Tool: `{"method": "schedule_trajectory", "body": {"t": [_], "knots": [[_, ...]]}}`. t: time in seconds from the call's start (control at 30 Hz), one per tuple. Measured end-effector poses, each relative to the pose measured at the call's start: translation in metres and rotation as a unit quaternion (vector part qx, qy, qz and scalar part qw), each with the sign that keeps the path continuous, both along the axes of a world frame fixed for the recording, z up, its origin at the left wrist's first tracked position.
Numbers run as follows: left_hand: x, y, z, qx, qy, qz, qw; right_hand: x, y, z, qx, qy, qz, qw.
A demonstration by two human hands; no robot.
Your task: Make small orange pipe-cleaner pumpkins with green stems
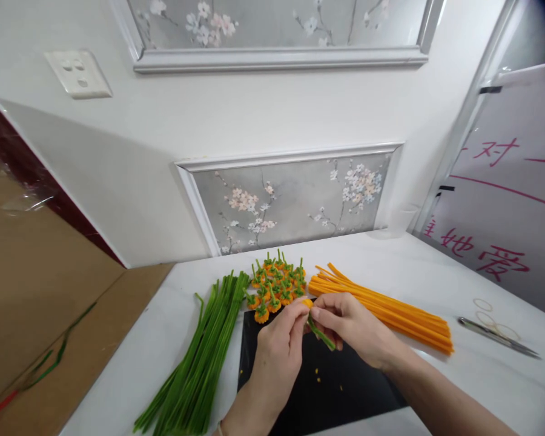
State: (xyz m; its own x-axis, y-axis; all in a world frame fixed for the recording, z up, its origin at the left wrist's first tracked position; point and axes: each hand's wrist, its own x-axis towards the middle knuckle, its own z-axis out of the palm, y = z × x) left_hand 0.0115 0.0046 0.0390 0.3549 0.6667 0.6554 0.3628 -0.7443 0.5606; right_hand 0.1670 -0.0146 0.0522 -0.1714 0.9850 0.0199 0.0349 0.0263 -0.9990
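The left grip (276, 348) and right grip (356, 330) come close together, fingers (296, 316) curled and pinching, wrists (385, 354) angled inward.

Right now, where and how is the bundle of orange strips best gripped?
Probably around the right half of the bundle of orange strips, right hand coming from above: there the strips lie close and parallel on the white table, while a few splay at the left end.

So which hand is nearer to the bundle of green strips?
Left. The left hand is to the right of the green bundle, apart from it; the right hand is farther right, past the left one.
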Motion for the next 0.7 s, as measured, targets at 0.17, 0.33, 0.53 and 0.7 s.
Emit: {"method": "schedule_trajectory", "body": {"t": [0.17,0.33,0.53,0.7], "knots": [[-0.002,0.002,0.002,-0.099,0.015,0.020,0.995,0.001,-0.003,0.003,0.071,-0.101,-0.029,0.992],[-0.005,0.004,0.008,-0.281,-0.033,-0.058,0.957,0.005,-0.008,-0.001,0.306,-0.392,-0.078,0.864],[-0.005,0.008,0.011,-0.419,-0.105,-0.112,0.895,0.012,0.001,-0.006,0.438,-0.537,-0.064,0.718],[-0.005,0.010,0.013,-0.451,-0.144,-0.100,0.875,0.022,0.004,-0.001,0.401,-0.443,-0.052,0.801]]}}
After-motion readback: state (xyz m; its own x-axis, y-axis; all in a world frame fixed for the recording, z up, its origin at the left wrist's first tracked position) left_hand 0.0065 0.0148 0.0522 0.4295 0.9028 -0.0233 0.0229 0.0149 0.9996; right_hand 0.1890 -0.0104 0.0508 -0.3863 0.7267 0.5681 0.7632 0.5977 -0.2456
